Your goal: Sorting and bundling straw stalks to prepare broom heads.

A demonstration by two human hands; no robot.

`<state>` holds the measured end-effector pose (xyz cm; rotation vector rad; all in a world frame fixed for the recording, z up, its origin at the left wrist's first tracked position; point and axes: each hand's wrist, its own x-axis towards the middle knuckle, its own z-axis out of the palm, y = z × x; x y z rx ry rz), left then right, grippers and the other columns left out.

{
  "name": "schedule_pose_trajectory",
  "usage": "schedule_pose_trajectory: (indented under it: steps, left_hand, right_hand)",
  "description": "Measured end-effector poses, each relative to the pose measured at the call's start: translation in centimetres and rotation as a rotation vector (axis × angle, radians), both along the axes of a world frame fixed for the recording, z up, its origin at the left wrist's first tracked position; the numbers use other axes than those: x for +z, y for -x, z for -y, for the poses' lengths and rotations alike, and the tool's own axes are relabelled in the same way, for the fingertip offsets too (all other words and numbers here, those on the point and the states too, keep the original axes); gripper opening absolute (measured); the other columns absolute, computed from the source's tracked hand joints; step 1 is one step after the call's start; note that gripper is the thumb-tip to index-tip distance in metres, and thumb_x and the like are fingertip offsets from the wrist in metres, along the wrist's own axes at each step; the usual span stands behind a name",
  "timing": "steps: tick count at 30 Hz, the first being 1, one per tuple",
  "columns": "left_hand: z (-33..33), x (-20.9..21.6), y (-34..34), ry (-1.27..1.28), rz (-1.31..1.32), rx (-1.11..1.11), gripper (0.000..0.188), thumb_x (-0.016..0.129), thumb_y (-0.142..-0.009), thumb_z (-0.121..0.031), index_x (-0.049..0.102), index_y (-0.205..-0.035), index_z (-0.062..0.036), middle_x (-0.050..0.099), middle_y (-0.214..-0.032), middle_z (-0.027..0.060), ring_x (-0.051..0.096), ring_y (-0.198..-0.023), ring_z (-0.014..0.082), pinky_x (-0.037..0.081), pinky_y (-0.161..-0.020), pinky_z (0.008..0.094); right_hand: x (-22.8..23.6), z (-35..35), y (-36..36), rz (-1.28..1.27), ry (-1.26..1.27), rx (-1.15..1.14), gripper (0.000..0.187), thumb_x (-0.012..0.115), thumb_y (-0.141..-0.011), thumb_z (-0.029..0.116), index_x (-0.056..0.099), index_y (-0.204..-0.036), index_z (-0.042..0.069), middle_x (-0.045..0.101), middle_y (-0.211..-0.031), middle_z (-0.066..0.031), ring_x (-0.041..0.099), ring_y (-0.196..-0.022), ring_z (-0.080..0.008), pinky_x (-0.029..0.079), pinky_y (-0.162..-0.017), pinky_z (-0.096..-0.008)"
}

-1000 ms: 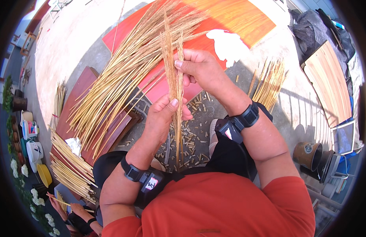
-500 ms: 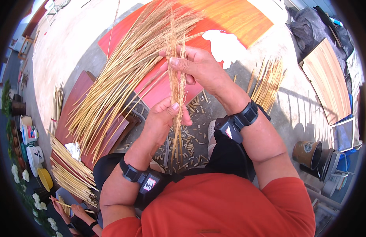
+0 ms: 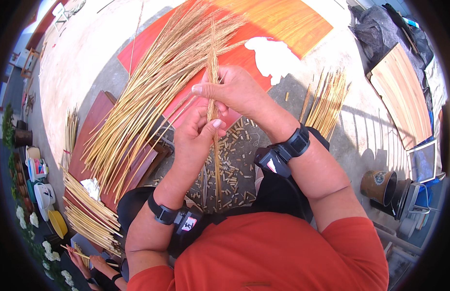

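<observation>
Upright before me stands a slim bundle of dried, tasselled stalks, its feathery heads up and its thin stems hanging toward my lap. My left hand pinches it low with thumb and fingers. Just above, my right hand is closed around the same bundle, its thumb pointing left across it. The two hands almost touch. Beyond them, a large heap of similar stalks lies slantwise, with heads on a red board and stems toward the lower left.
Short cut stem pieces litter the ground by my feet. A white cloth-like piece rests on the red board. More stalks stand at right, others lie at left. Another person's hands hold a stalk, lower left. Buckets stand at right.
The bundle's strands, spread into two parts before, are now gathered into one narrow bunch. My right hand has come down slightly and left, and my hands are closer together.
</observation>
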<state>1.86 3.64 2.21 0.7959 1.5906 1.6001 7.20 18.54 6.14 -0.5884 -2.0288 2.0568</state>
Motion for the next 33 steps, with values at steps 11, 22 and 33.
schedule_pose_trajectory:
  steps: [11,22,33]
  left_hand:
    - [0.4,-0.5,1.3,-0.046,0.433,-0.042,0.029,0.051,-0.093,-0.017,0.056,-0.116,-0.0001,0.065,-0.095,0.0118,0.066,-0.078,0.0208,0.054,-0.071,0.0319]
    - [-0.2,-1.0,2.4,0.031,0.502,-0.067,0.032,0.051,-0.093,-0.018,0.053,-0.12,-0.0003,0.065,-0.097,0.0149,0.066,-0.084,0.0247,0.054,-0.076,0.0356]
    - [1.0,-4.7,4.0,0.1,0.61,-0.242,0.055,0.043,-0.095,-0.044,0.042,-0.128,-0.0006,0.059,-0.114,0.0149,0.057,-0.107,0.0239,0.043,-0.094,0.0369]
  right_hand:
    - [-1.2,-0.6,0.3,-0.078,0.014,0.078,0.013,0.059,-0.088,0.013,0.061,-0.094,0.002,0.06,-0.07,0.0009,0.049,-0.052,-0.0025,0.038,-0.048,-0.0162]
    - [-2.8,-1.4,1.6,-0.012,-0.074,0.126,0.013,0.059,-0.089,0.017,0.062,-0.09,0.004,0.058,-0.065,0.0021,0.049,-0.05,-0.0022,0.037,-0.046,-0.0163]
    - [-3.0,-6.2,1.8,-0.165,0.005,-0.127,0.013,0.057,-0.087,0.016,0.059,-0.079,0.005,0.059,-0.063,0.0,0.05,-0.048,-0.005,0.04,-0.045,-0.0176]
